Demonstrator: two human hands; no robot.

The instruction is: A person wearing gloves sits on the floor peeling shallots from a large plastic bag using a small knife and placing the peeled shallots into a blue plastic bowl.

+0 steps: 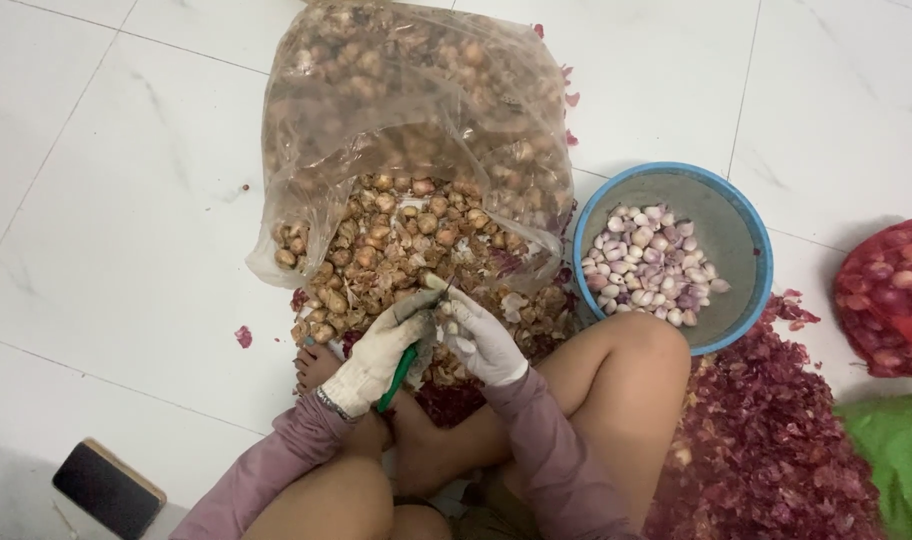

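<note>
Shallot in work: one small brown-skinned shallot (438, 287) is held between both gloved hands, just above the near edge of the unpeeled heap, in front of the person's crossed legs.
Done so far: the round blue plastic basin with a grey inside (746, 215) holds a layer of peeled pale purple-white shallots (648, 262) that covers only part of its bottom. A wide heap of dry red-purple skins (766, 430) lies on the floor at the person's right side, just beside the knee.
Left to do: I judge that most of the work remains. The large clear plastic bag (416, 110) is mostly full, and many unpeeled brown shallots (396, 240) spill out of its open mouth onto the white tiled floor (126, 220).
Left hand: the left hand (381, 352), in a cream knitted glove, is closed around a knife with a green handle (400, 375); the blade points up toward the shallot. The wrist is bent inward.
Right hand: the right hand (484, 340), in a white glove, has its grip pinched together on the shallot, fingertips up and forward.
Arms: both forearms, in mauve sleeves, come together over the lap.
Far things: a red mesh sack of shallots (888, 295) lies at the right edge of the floor, and a dark phone (108, 488) near the lower left corner.
</note>
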